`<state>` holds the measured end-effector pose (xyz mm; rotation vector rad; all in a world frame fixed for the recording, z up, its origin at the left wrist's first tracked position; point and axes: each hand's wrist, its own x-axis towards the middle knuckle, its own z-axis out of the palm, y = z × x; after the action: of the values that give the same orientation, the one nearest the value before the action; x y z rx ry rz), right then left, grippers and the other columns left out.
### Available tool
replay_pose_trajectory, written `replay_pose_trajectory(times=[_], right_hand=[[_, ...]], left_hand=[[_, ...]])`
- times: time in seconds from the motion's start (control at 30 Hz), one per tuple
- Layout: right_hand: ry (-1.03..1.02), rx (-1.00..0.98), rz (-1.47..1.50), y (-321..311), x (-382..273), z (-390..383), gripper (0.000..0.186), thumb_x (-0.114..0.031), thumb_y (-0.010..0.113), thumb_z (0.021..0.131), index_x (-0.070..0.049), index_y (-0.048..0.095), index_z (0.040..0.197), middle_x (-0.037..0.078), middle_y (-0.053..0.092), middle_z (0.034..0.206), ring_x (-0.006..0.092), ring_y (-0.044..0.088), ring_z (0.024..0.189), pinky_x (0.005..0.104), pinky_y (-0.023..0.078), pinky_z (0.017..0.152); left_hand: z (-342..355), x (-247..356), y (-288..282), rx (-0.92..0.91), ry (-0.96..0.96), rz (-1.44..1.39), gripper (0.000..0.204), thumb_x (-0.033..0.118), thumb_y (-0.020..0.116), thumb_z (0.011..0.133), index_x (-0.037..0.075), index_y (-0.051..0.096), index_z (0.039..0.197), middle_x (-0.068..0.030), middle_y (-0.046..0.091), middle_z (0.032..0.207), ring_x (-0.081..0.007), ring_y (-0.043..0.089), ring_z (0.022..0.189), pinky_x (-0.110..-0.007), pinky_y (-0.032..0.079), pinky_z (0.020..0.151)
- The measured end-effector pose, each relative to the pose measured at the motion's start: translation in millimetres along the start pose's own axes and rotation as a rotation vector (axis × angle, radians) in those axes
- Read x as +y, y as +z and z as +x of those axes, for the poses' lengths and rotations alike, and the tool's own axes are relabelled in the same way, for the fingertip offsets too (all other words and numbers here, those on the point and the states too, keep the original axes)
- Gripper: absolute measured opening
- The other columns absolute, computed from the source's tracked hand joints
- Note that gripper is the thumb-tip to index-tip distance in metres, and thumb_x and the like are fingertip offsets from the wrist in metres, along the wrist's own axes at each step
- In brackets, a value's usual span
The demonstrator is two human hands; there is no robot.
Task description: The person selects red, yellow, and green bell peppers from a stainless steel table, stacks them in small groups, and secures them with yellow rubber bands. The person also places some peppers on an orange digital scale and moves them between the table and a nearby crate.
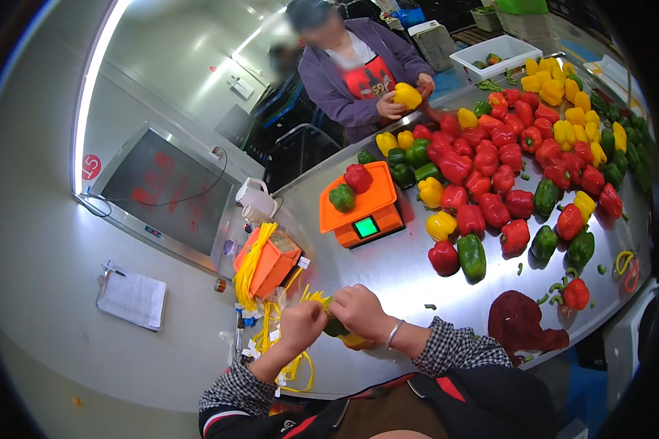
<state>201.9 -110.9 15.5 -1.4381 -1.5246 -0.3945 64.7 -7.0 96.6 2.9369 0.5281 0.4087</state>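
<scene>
My left hand and my right hand meet with closed fingers over bundled peppers, a green one above a yellow one, at the table's near side. What the fingertips pinch is too small to tell. Loose yellow straps with white tags lie beside my left hand. An orange crate draped with more straps stands beyond it. An orange scale carries a red and a green pepper.
Many red, yellow and green peppers cover the steel table's right part, near scissors and a dark red cloth. Across it a co-worker holds a yellow pepper. A clipboard hangs at left. A white bin stands behind.
</scene>
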Motion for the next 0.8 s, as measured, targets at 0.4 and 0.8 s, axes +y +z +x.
replay_pose_trajectory(times=[0.4,0.8], right_hand=[[0.131,-0.291,0.53,15,36,15,0.011,-0.022,0.068,0.083,-0.011,0.066,0.085,0.004,0.062,0.082,0.0254,0.06,0.077,0.0357,0.044,0.076],[0.427,-1.152,0.601,-15,58,64,0.02,-0.016,0.064,0.081,0.004,0.067,0.085,0.01,0.062,0.071,0.0173,0.055,0.068,0.035,0.044,0.06]], left_hand=[[-9,-10,7,0.415,0.54,0.302,0.015,0.006,0.071,0.073,0.009,0.068,0.087,0.0002,0.06,0.082,-0.0162,0.059,0.076,-0.041,0.042,0.078],[42,5,-12,0.221,1.349,0.493,0.017,0.017,0.061,0.071,0.007,0.066,0.084,-0.002,0.056,0.087,-0.0149,0.054,0.084,-0.03,0.038,0.078]])
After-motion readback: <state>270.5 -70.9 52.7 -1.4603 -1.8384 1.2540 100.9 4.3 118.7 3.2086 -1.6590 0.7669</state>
